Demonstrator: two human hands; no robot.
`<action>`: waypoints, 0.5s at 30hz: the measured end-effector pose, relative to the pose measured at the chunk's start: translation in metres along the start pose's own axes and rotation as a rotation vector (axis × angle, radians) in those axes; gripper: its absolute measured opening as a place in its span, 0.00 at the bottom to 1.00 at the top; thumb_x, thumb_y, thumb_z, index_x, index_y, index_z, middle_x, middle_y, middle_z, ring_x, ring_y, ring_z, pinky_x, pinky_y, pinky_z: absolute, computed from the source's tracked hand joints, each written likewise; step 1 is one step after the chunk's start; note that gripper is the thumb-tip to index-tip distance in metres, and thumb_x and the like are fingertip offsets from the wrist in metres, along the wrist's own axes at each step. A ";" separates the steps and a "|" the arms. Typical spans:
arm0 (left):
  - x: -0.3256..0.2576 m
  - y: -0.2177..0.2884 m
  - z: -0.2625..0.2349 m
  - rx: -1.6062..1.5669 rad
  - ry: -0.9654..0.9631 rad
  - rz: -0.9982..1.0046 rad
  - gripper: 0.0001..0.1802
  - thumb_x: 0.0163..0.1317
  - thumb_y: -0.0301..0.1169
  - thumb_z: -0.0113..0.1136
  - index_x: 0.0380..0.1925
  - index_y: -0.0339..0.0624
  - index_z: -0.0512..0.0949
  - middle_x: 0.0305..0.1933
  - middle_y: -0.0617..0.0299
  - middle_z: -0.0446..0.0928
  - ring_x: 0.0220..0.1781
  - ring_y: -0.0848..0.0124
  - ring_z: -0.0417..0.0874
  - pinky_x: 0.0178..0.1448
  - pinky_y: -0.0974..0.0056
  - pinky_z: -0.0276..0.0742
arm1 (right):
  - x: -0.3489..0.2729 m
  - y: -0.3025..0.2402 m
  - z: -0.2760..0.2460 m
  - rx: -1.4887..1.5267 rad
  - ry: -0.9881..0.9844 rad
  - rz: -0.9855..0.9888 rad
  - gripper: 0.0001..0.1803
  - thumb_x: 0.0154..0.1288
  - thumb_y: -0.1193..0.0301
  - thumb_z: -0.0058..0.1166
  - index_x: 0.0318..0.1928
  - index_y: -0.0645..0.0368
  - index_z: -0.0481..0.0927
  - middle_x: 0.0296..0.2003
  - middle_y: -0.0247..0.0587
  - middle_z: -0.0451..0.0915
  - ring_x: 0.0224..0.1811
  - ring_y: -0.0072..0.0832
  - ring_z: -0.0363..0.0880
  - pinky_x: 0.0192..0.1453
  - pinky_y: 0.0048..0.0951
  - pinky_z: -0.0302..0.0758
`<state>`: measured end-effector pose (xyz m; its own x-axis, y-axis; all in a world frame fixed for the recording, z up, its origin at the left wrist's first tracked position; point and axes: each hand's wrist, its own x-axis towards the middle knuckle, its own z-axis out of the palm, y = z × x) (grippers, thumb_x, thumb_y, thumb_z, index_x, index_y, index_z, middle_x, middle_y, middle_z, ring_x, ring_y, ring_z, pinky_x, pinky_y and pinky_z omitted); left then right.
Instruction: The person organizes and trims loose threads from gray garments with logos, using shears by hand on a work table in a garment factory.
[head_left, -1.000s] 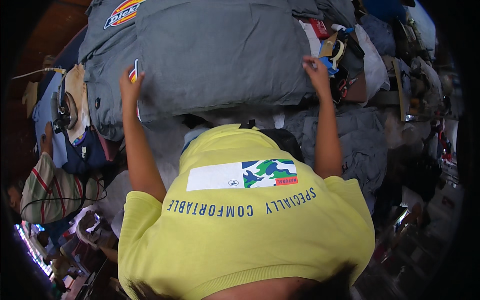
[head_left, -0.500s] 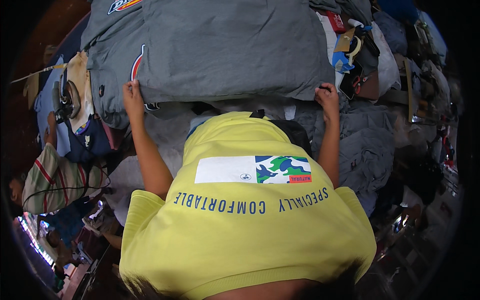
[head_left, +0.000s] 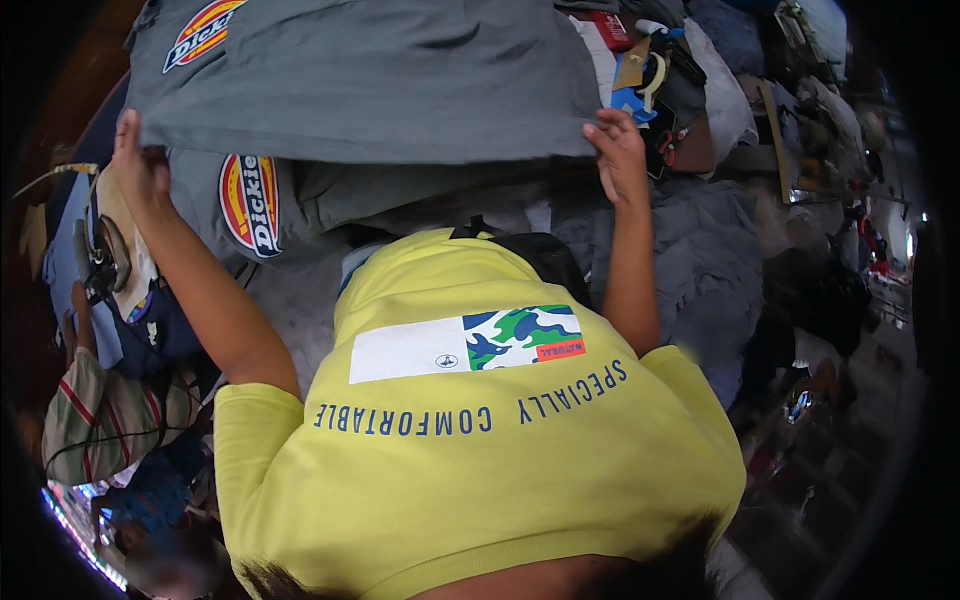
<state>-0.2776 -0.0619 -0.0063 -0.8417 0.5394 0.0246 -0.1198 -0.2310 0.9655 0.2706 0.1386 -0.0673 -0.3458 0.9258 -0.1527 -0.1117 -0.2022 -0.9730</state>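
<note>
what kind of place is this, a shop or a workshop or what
Probably a garment workroom or clothing stall. Both hands, left hand and right hand, hold the edge of a grey folded garment over a heap of more grey clothing, and another person in a striped sleeve sits close by.

I see myself in a yellow short-sleeved T-shirt [head_left: 480, 470]. On its chest sits a rectangular patch [head_left: 467, 343], white on the half toward my left hand [head_left: 135, 165] and a blue, green and white camouflage pattern on the half toward my right hand [head_left: 618, 155], with a small red label at its corner. Below it runs a line of dark blue lettering. Both forearms are bare, with no watch or rings visible.
</note>
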 end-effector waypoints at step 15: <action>-0.139 -0.145 0.119 0.207 -0.390 -0.679 0.19 0.59 0.40 0.53 0.37 0.30 0.74 0.34 0.54 0.78 0.34 0.69 0.80 0.41 0.74 0.75 | 0.087 0.056 -0.222 -1.224 0.729 0.042 0.31 0.48 0.52 0.59 0.47 0.61 0.72 0.45 0.50 0.74 0.47 0.44 0.73 0.52 0.40 0.67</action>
<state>-0.0803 -0.0075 -0.1187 -0.3711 0.7607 -0.5326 -0.4069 0.3824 0.8296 0.4411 0.2790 -0.1737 0.2621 0.9566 0.1273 0.8783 -0.1818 -0.4422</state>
